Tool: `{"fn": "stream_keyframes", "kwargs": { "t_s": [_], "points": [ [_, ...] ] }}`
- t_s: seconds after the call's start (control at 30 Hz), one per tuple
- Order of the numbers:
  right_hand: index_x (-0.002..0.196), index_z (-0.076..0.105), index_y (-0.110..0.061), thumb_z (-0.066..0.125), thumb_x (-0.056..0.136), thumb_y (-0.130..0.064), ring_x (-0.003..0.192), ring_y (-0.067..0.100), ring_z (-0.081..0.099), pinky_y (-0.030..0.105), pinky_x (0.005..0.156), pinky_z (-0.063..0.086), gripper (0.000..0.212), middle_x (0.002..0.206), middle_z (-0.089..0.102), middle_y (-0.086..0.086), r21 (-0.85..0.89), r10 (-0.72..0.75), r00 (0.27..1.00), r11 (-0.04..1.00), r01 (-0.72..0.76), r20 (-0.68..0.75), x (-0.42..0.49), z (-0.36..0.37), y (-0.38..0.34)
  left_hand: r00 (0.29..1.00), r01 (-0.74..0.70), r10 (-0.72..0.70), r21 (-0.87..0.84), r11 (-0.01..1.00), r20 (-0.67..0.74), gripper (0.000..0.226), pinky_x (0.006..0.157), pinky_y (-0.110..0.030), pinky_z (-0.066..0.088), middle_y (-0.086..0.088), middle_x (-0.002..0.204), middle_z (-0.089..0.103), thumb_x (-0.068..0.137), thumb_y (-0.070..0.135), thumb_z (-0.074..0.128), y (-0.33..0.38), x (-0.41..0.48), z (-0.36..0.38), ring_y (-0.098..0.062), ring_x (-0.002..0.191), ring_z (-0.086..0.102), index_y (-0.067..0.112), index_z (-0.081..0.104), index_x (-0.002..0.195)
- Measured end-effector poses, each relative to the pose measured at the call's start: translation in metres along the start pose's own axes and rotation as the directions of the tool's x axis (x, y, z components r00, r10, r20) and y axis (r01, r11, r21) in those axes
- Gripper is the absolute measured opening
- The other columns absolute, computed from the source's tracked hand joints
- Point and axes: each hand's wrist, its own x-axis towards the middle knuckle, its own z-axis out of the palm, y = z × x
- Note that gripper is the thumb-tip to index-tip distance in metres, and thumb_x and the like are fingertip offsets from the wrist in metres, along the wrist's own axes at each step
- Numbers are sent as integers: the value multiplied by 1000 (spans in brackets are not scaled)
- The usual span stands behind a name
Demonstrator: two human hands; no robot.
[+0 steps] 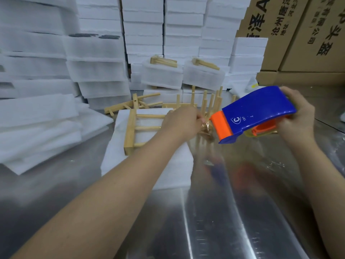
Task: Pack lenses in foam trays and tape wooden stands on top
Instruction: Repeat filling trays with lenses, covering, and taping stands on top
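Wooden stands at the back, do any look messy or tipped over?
Yes. Behind the foam tray, loose wooden stands lie in a jumbled heap, some pegs up, some flat. The stand on the tray lies flat.

Bare steel counter is stretching wide along the near edge, and there's sweeping room there. Mid-counter, the foam tray is sitting with a wooden stand lying on top. Just behind, loose stands are poking pegs upward and crowding the way back. Foam sheets are piling up on the left, foam boxes are walling off the rear, and cartons are closing the far right. The right hand is gripping the tape dispenser above the counter, with tape bridging to the pinching left hand.
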Motion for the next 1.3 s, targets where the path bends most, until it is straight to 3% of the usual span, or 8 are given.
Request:
{"fn": "stream_keyframes", "kwargs": {
  "t_s": [0.4,0.63,0.73,0.83,0.97,1.03,1.13,1.3],
  "points": [
    [107,60,7,64,78,2,94,22,52,3,88,31,30,102,58,29,-278,-411,907,885,375,-86,-1,17,-28,966,-182,215,214,960,-140,20,81,-32,44,2,79,62,93,19,50,5,-6,-4,-19,79,55,18,67,83],
    [114,50,-12,62,75,0,99,-1,49,12,88,37,42,110,49,-13,-125,-304,935,951,284,-182,-6,15,-19,961,-175,166,-23,984,-219,20,71,-27,46,6,89,74,85,14,59,4,-8,-5,-14,89,63,23,78,86],
    [116,56,-19,72,77,-1,106,24,55,32,87,48,46,113,54,16,-245,-343,885,930,274,-314,-1,8,-15,968,-161,129,-136,978,-216,19,77,-26,48,14,96,74,85,18,66,1,-6,-2,-8,92,63,30,78,92],
    [116,60,-31,68,60,-17,106,22,62,40,89,53,58,115,63,5,-80,38,907,994,-78,-418,9,-21,-6,989,-77,39,-274,959,-141,10,76,-27,48,16,92,71,85,25,66,-2,-3,0,-9,90,63,29,76,85],
    [114,64,-2,60,66,-16,83,34,64,37,74,55,51,97,61,11,-89,676,716,713,-695,-174,13,-40,13,998,6,-31,-427,904,-53,28,78,-35,53,12,89,72,86,35,49,0,-1,-2,-16,86,65,21,72,82],
    [106,63,7,59,82,-2,60,25,51,28,52,46,26,87,59,20,-287,763,641,599,-748,-77,10,-41,14,996,59,-90,-570,819,-26,41,89,-39,49,12,79,72,86,49,40,3,0,-4,-16,86,67,23,71,76],
    [97,63,7,56,89,-6,67,32,50,33,64,41,16,75,58,21,-535,789,614,523,-663,11,7,-36,16,992,87,-129,-670,738,-13,53,96,-41,45,13,71,72,83,62,33,3,2,-6,-16,84,69,25,69,71],
    [134,51,-14,67,84,-12,102,31,57,39,87,44,53,127,56,19,-459,779,623,580,-673,72,13,-26,10,993,68,-117,-697,714,-24,53,86,-33,44,12,87,72,90,63,30,2,1,-7,-7,67,70,27,67,79]
  ]
}}
